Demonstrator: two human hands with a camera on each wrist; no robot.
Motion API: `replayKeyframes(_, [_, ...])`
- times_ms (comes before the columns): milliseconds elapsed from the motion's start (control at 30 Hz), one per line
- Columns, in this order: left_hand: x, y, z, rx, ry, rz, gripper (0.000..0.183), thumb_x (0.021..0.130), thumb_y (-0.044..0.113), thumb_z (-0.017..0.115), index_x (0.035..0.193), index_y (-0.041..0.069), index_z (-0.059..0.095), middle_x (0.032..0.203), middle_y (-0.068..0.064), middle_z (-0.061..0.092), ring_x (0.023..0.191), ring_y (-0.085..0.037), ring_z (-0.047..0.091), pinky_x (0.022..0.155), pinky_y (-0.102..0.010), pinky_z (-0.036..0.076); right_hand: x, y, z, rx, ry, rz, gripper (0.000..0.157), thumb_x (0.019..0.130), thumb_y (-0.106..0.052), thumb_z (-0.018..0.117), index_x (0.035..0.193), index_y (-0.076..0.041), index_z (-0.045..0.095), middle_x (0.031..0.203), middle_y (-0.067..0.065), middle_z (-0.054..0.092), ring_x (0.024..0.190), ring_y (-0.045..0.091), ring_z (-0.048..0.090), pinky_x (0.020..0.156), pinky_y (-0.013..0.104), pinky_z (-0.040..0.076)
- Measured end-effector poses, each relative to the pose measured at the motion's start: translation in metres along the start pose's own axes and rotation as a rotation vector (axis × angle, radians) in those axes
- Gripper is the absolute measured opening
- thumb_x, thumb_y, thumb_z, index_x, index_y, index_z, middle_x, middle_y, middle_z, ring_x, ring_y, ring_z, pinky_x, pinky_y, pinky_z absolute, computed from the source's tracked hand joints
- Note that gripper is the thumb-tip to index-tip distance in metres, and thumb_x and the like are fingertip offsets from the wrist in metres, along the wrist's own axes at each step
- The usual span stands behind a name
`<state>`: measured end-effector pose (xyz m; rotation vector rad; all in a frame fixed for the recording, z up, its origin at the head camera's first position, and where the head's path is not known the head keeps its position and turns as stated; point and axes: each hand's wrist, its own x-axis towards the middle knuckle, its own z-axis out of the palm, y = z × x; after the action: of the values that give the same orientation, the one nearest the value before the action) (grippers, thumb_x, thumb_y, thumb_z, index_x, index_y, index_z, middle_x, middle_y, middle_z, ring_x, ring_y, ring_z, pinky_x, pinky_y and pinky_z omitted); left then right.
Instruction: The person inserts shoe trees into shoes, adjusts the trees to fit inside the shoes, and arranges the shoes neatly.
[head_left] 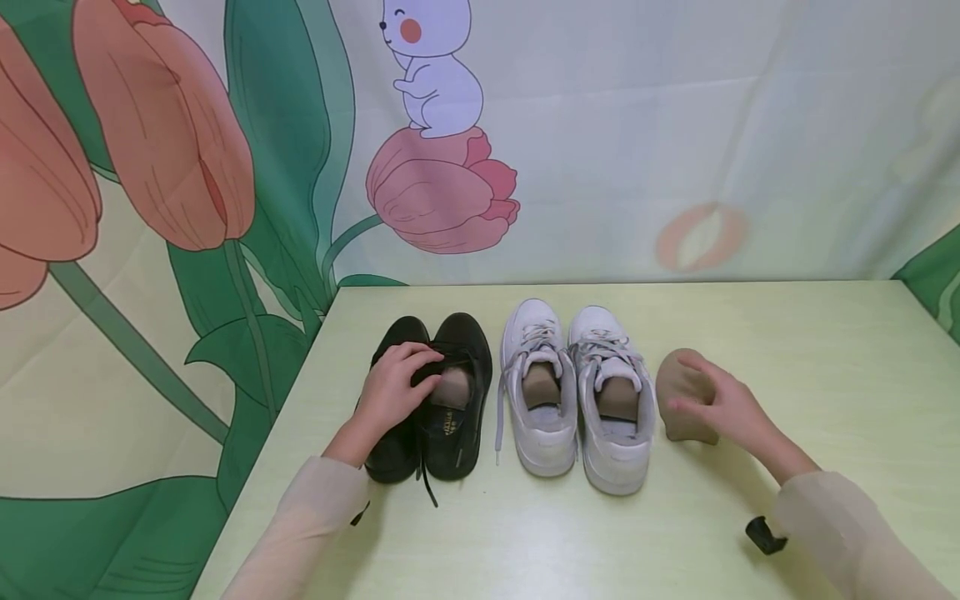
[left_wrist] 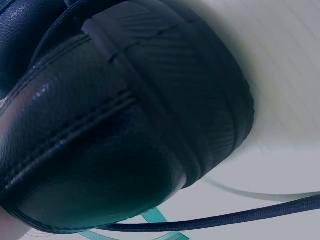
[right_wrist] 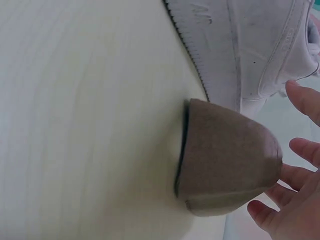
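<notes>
In the head view my left hand (head_left: 396, 390) lies over the left black shoe (head_left: 392, 460) and hides its opening. Its thumb and fingers reach towards the right black shoe (head_left: 459, 442), which has a brown shoe insert (head_left: 452, 387) inside. The black heel (left_wrist: 150, 95) fills much of the left wrist view. Over on the right, a loose brown shoe insert (head_left: 681, 398) rests on the table beside the white sneakers. My right hand (head_left: 731, 408) is at its right side, thumb and fingers spread apart. Whether the fingertips touch it is unclear.
A left white sneaker (head_left: 551, 457) and a right white sneaker (head_left: 618, 475) stand side by side mid-table, brown pieces in both. Loose laces trail from the shoes. The pale table (head_left: 510, 550) ends at a printed curtain (head_left: 600, 167). A small black object (head_left: 765, 535) is by the right sleeve.
</notes>
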<state>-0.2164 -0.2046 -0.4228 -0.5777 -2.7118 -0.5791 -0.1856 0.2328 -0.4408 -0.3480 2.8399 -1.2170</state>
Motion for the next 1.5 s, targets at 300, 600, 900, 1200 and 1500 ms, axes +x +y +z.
replayKeyframes(300, [-0.002, -0.002, -0.003, 0.005, 0.014, -0.006, 0.026, 0.079, 0.020, 0.066, 0.104, 0.013, 0.065, 0.108, -0.006, 0.058, 0.102, -0.023, 0.050, 0.086, -0.039, 0.044, -0.008, 0.010, -0.001, -0.025, -0.072, 0.017, 0.085, 0.073, -0.034, 0.071, 0.138, -0.005, 0.025, 0.140, 0.027, 0.022, 0.123, 0.049, 0.027, 0.094, 0.061, 0.026])
replayKeyframes(600, [-0.005, -0.008, -0.008, -0.009, 0.017, -0.043, 0.026, 0.080, 0.021, 0.065, 0.104, 0.014, 0.064, 0.109, -0.005, 0.057, 0.102, -0.022, 0.051, 0.087, -0.039, 0.044, -0.015, 0.017, -0.002, -0.038, -0.104, 0.028, 0.087, 0.073, -0.030, 0.071, 0.140, -0.007, 0.020, 0.141, 0.028, 0.020, 0.123, 0.050, 0.025, 0.095, 0.060, 0.024])
replayKeyframes(900, [-0.010, -0.015, -0.012, -0.024, 0.025, -0.089, 0.026, 0.081, 0.022, 0.063, 0.106, 0.013, 0.064, 0.111, -0.006, 0.056, 0.104, -0.024, 0.049, 0.085, -0.042, 0.043, -0.017, 0.026, -0.002, -0.026, -0.074, -0.046, 0.063, 0.077, -0.023, 0.068, 0.128, 0.000, 0.040, 0.137, 0.030, 0.027, 0.125, 0.050, 0.020, 0.096, 0.061, 0.020])
replayKeyframes(1200, [-0.015, -0.022, -0.018, -0.054, 0.026, -0.139, 0.025, 0.083, 0.020, 0.060, 0.107, 0.013, 0.063, 0.111, -0.007, 0.056, 0.107, -0.026, 0.047, 0.087, -0.044, 0.042, -0.019, 0.029, 0.000, -0.075, -0.055, -0.099, 0.053, 0.078, -0.022, 0.065, 0.123, 0.002, 0.047, 0.133, 0.026, 0.037, 0.124, 0.048, 0.027, 0.094, 0.060, 0.024])
replayKeyframes(1500, [-0.021, -0.030, -0.021, -0.086, 0.014, -0.165, 0.026, 0.082, 0.021, 0.061, 0.106, 0.012, 0.063, 0.113, -0.009, 0.055, 0.109, -0.027, 0.046, 0.090, -0.046, 0.040, -0.020, 0.025, -0.006, -0.134, -0.001, -0.104, 0.053, 0.079, -0.028, 0.063, 0.122, 0.000, 0.048, 0.130, 0.026, 0.041, 0.121, 0.047, 0.031, 0.092, 0.059, 0.028])
